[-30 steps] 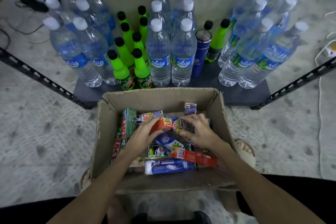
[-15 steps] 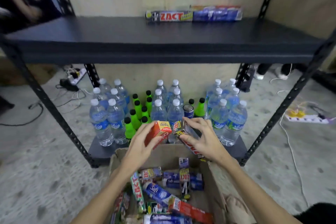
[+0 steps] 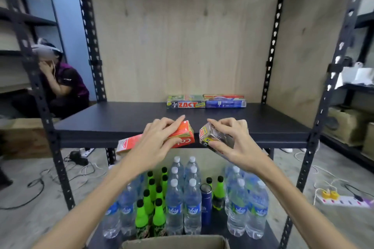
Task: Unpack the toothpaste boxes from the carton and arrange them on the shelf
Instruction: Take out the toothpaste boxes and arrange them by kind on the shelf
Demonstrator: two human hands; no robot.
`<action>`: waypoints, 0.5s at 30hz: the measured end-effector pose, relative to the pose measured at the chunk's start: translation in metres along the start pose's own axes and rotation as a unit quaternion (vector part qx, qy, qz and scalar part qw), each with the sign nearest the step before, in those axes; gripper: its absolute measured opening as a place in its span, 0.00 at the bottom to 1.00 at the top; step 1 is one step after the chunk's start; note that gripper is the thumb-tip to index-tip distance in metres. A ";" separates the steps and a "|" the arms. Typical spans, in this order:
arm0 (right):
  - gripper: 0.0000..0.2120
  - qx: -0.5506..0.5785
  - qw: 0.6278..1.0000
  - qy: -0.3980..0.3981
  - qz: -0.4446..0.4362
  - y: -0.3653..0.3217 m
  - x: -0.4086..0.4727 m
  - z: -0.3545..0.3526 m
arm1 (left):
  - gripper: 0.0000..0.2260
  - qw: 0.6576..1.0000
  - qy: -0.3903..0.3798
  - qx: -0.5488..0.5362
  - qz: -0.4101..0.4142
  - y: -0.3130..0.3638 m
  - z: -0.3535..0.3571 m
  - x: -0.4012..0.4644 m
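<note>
While both boxes hang just in front of the shelf (image 3: 125,119) edge, I judge the step in hand to be setting them down beside the two already there. My left hand (image 3: 159,141) grips the red toothpaste box (image 3: 184,134) from above, fingers curled over its top; my right hand (image 3: 230,141) pinches the dark toothpaste box (image 3: 212,137) between thumb and fingers, its end facing me. To do this well I would carry each box to the back, turn it lengthwise, and butt it against the ZACT box (image 3: 185,104) and the blue box (image 3: 225,103) lying end to end by the back panel. Only the carton (image 3: 174,241) rim shows at the bottom; its contents are out of sight. Below, the lower shelf (image 3: 271,236) holds water bottles (image 3: 191,206), green bottles (image 3: 141,218) and a blue flask (image 3: 206,206).
</note>
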State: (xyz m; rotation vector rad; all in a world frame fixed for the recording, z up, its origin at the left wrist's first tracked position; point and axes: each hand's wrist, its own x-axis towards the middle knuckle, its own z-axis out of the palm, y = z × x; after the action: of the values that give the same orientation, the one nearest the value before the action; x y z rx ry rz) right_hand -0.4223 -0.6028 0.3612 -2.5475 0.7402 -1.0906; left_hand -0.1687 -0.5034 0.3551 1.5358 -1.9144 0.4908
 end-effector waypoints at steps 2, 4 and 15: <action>0.27 -0.027 1.000 -0.006 -0.012 0.002 0.017 -0.015 | 0.27 1.000 -0.022 0.021 0.009 -0.006 -0.005 0.023; 0.27 -0.053 0.998 -0.019 -0.013 0.006 0.035 -0.024 | 0.26 0.998 -0.051 0.043 0.008 -0.014 -0.006 0.045; 0.26 -0.264 0.952 -0.152 0.008 0.061 0.128 -0.015 | 0.25 0.974 -0.215 0.067 -0.004 -0.046 0.050 0.130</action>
State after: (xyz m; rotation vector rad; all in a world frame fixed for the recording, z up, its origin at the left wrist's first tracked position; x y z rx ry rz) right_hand -0.3793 -0.7248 0.4212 -3.0375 1.0773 -0.5101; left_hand -0.1528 -0.6417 0.4015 1.8558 -2.2316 0.3047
